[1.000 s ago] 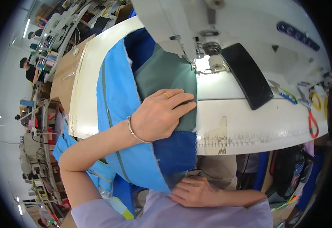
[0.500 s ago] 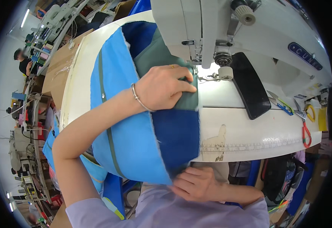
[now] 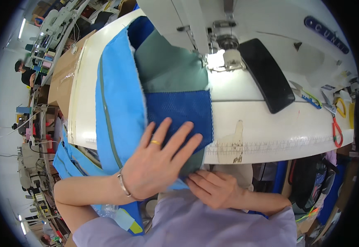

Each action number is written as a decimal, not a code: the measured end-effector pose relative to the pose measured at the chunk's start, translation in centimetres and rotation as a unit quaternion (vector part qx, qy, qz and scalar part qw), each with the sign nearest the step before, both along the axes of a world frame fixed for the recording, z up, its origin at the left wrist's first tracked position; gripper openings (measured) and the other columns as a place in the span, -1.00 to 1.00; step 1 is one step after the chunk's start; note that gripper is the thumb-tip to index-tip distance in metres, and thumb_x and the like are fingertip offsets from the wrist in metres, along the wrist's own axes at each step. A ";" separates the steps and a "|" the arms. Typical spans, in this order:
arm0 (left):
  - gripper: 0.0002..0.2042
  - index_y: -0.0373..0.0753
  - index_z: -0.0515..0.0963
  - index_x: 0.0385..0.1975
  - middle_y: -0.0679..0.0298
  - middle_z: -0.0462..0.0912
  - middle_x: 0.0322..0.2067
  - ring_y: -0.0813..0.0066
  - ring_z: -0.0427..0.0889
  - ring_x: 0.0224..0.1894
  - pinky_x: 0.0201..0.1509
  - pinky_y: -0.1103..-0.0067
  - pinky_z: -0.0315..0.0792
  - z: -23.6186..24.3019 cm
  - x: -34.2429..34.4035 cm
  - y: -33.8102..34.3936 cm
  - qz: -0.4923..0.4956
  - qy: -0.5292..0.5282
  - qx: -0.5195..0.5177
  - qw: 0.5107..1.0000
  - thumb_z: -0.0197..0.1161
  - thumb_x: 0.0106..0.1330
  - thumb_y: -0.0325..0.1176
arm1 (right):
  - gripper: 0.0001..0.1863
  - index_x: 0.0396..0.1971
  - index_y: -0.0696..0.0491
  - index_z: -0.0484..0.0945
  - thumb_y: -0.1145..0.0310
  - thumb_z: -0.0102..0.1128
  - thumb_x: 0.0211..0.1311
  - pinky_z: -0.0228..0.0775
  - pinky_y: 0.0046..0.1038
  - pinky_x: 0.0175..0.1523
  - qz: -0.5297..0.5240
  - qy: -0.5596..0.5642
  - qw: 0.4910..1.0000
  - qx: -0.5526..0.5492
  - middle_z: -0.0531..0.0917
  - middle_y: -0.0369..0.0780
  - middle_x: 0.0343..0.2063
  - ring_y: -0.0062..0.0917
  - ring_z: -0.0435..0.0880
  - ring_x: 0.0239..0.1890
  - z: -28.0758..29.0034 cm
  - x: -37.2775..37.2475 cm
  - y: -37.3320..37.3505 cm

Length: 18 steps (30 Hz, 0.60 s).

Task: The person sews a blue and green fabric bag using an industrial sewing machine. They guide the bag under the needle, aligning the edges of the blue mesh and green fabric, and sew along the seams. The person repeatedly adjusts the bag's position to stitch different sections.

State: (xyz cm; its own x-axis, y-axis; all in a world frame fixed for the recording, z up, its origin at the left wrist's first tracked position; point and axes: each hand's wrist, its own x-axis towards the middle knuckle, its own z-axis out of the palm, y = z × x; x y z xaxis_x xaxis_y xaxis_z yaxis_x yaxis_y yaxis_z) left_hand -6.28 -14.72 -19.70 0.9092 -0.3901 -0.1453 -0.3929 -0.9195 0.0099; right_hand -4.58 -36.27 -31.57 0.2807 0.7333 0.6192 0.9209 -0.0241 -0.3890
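A light blue fabric piece [image 3: 115, 82] with a dark zipper strip lies on the sewing machine's table. Joined to it are a grey-green panel [image 3: 173, 68] and a dark blue mesh panel [image 3: 179, 111]. The green panel's right edge runs under the machine's presser foot [image 3: 208, 61]. My left hand [image 3: 155, 160] rests on the mesh with its fingers spread and holds nothing. At the near table edge my right hand [image 3: 214, 187] has its fingers curled over the fabric's near right corner; the tips are partly hidden.
The white sewing machine [image 3: 270, 16] stands behind the work. Right of the presser foot lie a black phone [image 3: 266, 76], thread snips [image 3: 309, 99] and red-handled scissors [image 3: 336, 127]. A ruler strip [image 3: 261, 147] runs along the near table edge. More blue fabric [image 3: 78, 158] hangs at the left.
My left hand has left the spot beside the presser foot, come nearer to me and spread flat on the mesh. The green panel is uncovered. My right hand stays at the near corner.
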 end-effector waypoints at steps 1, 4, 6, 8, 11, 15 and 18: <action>-0.16 -0.17 0.36 0.45 0.04 0.38 0.39 -0.23 0.43 0.29 0.35 0.12 0.43 0.0 -0.8 0.1 0.023 -0.003 0.024 0.999 0.45 0.04 -0.35 | -0.66 -0.16 0.22 0.71 0.36 0.25 0.09 0.55 -0.50 -0.22 -0.004 -0.001 1.000 -0.001 0.73 -0.11 -0.13 -0.34 0.69 -0.01 -0.1 -0.2 0.0; -0.32 -0.20 0.47 0.33 0.06 0.52 0.24 -0.03 0.59 0.15 0.22 0.25 0.53 0.1 -1.2 0.6 0.079 -0.003 -0.012 0.997 0.35 0.07 -0.53 | -0.69 -0.17 0.21 0.71 0.37 0.26 0.11 0.55 -0.49 -0.22 -0.011 -0.002 1.000 -0.005 0.74 -0.11 -0.11 -0.34 0.70 0.00 -0.5 -0.3 0.4; -0.44 -0.26 0.55 0.19 0.07 0.63 0.01 0.14 0.68 -0.02 0.08 0.38 0.58 0.3 0.3 1.3 0.094 -0.002 -0.065 0.993 0.24 0.08 -0.65 | -0.71 -0.18 0.20 0.70 0.38 0.28 0.13 0.56 -0.49 -0.21 -0.030 -0.002 1.000 0.002 0.74 -0.12 -0.12 -0.35 0.70 -0.01 -1.0 -0.7 0.5; -0.46 -0.28 0.54 0.17 0.10 0.65 -0.07 0.23 0.67 -0.06 0.06 0.43 0.55 -0.5 2.1 3.4 0.134 0.028 -0.207 0.969 0.20 0.08 -0.67 | -0.75 -0.21 0.18 0.69 0.41 0.33 0.12 0.59 -0.50 -0.19 -0.049 -0.005 0.999 0.000 0.73 -0.15 -0.13 -0.38 0.70 -0.02 -0.7 -0.8 0.7; -0.47 -0.30 0.53 0.16 0.16 0.67 -0.11 0.37 0.64 -0.08 0.07 0.53 0.49 -1.1 4.4 5.4 0.253 0.123 -0.364 0.888 0.16 0.09 -0.68 | -0.73 -0.18 0.18 0.69 0.38 0.38 0.14 0.61 -0.46 -0.22 -0.061 0.030 0.998 0.010 0.74 -0.14 -0.14 -0.40 0.74 -0.11 -0.3 -0.9 1.1; -0.39 -0.30 0.48 0.24 0.22 0.69 -0.07 0.50 0.60 -0.07 0.11 0.61 0.42 0.7 3.6 5.2 0.293 0.171 -0.460 0.821 0.23 0.07 -0.65 | -0.68 -0.11 0.21 0.68 0.35 0.45 0.21 0.60 -0.43 -0.28 -0.058 0.334 0.938 0.072 0.75 -0.13 -0.23 -0.44 0.75 -0.37 3.3 1.3 1.4; -0.31 -0.31 0.42 0.34 0.11 0.70 0.01 0.34 0.65 -0.01 0.18 0.53 0.46 1.5 1.3 3.7 0.202 0.069 -0.377 0.901 0.34 0.08 -0.59 | -0.64 -0.09 0.25 0.67 0.31 0.48 0.24 0.57 -0.44 -0.34 -0.110 0.521 0.844 0.062 0.75 -0.15 -0.38 -0.50 0.72 -0.51 5.9 4.0 3.0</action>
